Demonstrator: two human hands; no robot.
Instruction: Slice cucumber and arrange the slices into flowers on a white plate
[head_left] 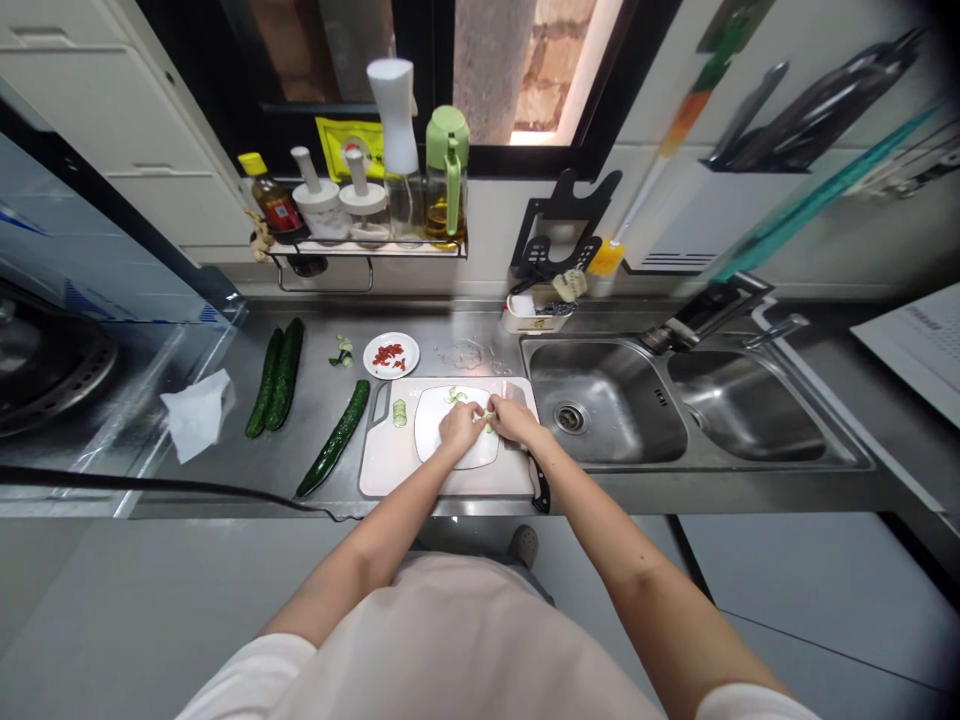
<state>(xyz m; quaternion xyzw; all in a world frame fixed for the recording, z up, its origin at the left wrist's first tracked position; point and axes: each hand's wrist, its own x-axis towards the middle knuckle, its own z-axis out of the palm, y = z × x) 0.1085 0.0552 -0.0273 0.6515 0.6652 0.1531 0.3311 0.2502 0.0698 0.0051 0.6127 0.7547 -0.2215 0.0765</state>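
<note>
Both my hands are over a white plate point(435, 440), which rests on a pale cutting board point(390, 466). My left hand point(460, 428) is closed, its fingertips pinched on what looks like a cucumber slice. Close beside it, my right hand point(513, 418) is pinched too, with pale green cucumber slices point(490, 422) at its fingertips. More cucumber slices point(454, 396) lie toward the plate's far rim. A short stack of cucumber slices point(400, 413) sits on the board to the left. Under my right forearm, a knife point(539, 484) lies at the board's right edge, black handle toward me.
One whole cucumber point(334, 438) lies left of the board, and two cucumbers point(275, 378) farther left. Behind the board stands a small plate of chopped red pieces point(390, 356), near cucumber scraps point(342, 351). A double sink point(611, 400) is at right; a condiment rack point(367, 247) hangs behind.
</note>
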